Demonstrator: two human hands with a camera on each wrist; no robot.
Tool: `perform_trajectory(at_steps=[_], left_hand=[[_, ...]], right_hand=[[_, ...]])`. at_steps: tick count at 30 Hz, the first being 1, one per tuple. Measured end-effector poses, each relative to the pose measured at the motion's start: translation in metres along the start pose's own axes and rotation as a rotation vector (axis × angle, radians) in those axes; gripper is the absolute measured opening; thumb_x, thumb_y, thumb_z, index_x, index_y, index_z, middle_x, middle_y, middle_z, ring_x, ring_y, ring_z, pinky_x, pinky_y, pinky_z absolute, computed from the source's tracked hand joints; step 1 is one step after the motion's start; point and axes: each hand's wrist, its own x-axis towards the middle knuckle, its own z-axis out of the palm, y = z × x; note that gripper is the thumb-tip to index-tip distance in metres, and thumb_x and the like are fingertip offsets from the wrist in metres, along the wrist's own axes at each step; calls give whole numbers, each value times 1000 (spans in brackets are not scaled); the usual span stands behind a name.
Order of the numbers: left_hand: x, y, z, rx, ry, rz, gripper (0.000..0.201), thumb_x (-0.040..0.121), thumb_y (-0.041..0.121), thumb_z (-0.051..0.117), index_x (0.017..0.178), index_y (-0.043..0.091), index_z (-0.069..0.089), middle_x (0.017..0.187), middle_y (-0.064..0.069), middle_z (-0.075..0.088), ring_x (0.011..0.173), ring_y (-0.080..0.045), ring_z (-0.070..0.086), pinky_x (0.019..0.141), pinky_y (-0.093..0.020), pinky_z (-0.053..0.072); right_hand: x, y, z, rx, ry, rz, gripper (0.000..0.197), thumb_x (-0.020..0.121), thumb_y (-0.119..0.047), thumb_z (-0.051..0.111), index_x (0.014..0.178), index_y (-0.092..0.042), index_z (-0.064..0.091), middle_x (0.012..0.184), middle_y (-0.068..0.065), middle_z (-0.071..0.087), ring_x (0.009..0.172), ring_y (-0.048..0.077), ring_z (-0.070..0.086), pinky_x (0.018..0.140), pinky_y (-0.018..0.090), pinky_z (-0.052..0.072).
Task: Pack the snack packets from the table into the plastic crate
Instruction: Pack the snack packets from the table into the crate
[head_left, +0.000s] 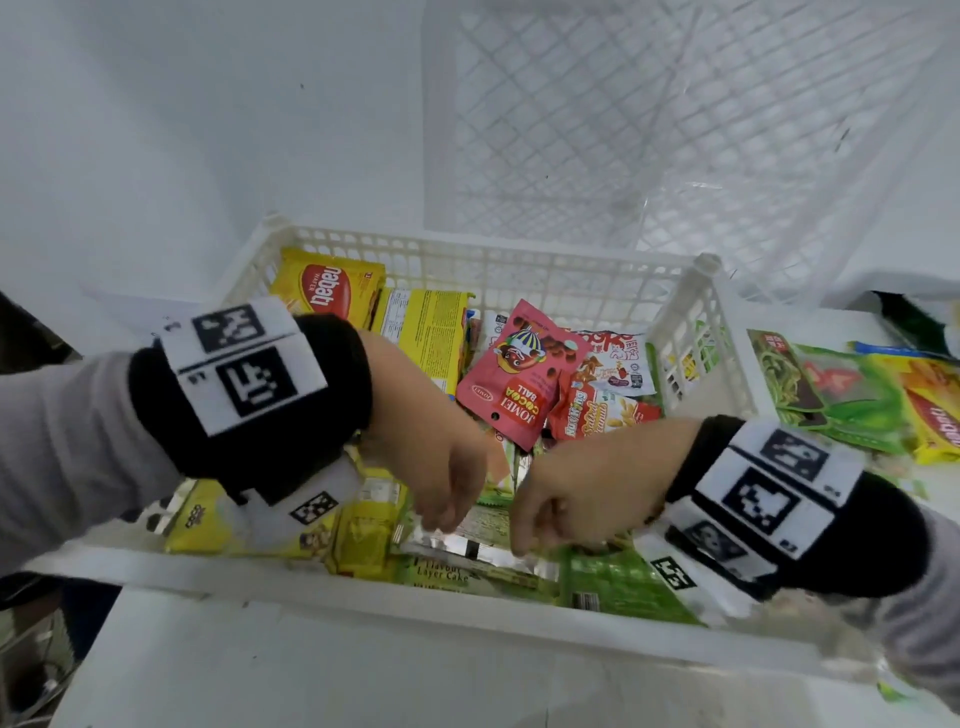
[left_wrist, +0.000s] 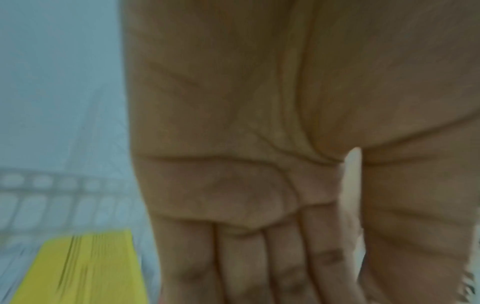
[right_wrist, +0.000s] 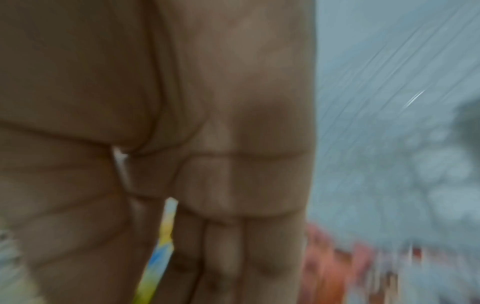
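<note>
Snack packets (head_left: 519, 374) are seen piled inside the white plastic crate (head_left: 467, 260); more lie on the table (head_left: 857, 400) to its right. The left hand (head_left: 431, 457) and right hand (head_left: 582, 493) are held low over the pile, fingers curled downward; whether anything is pinched cannot be told.

Head camera looks down into the crate (head_left: 691, 306); wrist cameras sit close against each palm

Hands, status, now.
Left hand: fingers down in the white plastic crate; grip cannot be told.
Right hand: yellow-and-blue strip shows between thumb and fingers; grip cannot be told.
</note>
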Motion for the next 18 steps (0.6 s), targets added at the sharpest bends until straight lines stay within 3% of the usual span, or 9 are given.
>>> perform_trajectory(at_steps=[1, 2, 5, 7, 9, 11, 14, 18], left_hand=[[-2, -7, -8, -57, 93, 41, 20, 95, 15, 52, 109, 8, 63, 103, -5, 68, 84, -9, 61, 66, -11, 48], [-7, -9, -17, -120, 227, 87, 20, 94, 17, 52, 106, 7, 64, 97, -3, 68, 82, -9, 62, 68, -14, 50], [-20, -16, -43, -295, 639, 113, 18, 93, 18, 55, 103, 7, 64, 90, -4, 69, 82, -13, 65, 76, -29, 52], [-12, -18, -53, -398, 864, 89, 17, 91, 18, 58, 101, 6, 64, 90, -11, 69, 81, -20, 65, 74, -32, 53], [6, -18, -56, -428, 996, 15, 18, 88, 19, 62, 102, 8, 63, 94, -10, 64, 81, -23, 62, 74, -33, 51], [29, -17, -53, -425, 1024, -78, 27, 86, 20, 64, 110, 11, 58, 100, -6, 57, 84, -21, 57, 71, -30, 46], [59, -17, -43, -333, 941, -165, 43, 82, 19, 67, 121, 10, 49, 109, -6, 55, 89, -20, 51, 68, -27, 39], [80, -19, -35, -152, 899, -259, 71, 73, 26, 78, 128, 10, 36, 119, -16, 44, 103, -32, 51, 73, -33, 44]], right_hand=[[-4, 5, -9, 22, 129, 45, 48, 83, 4, 41, 117, -21, 64, 95, -6, 63, 88, 19, 60, 82, 34, 53], [-9, 13, -19, 49, 269, 108, 45, 83, 3, 43, 111, -23, 67, 87, -10, 63, 87, 17, 61, 82, 36, 53], [-21, 39, -45, 105, 641, 296, 30, 83, 0, 54, 96, -24, 66, 87, -10, 62, 82, 12, 58, 68, 23, 48], [-19, 58, -54, 126, 745, 431, 25, 82, -6, 64, 102, -20, 66, 92, -7, 59, 83, 12, 55, 71, 20, 42], [-9, 72, -53, 130, 738, 545, 32, 78, -10, 71, 110, -13, 65, 101, -1, 61, 88, 15, 54, 76, 24, 41], [5, 81, -45, 138, 658, 626, 37, 74, -10, 74, 110, -9, 65, 107, 4, 65, 95, 20, 59, 80, 29, 47], [24, 91, -35, 91, 510, 639, 42, 68, -11, 78, 107, -11, 64, 96, 3, 65, 94, 21, 61, 76, 31, 47], [36, 98, -26, 17, 526, 651, 56, 63, -16, 81, 113, -16, 56, 95, -1, 63, 88, 21, 60, 72, 31, 47]])
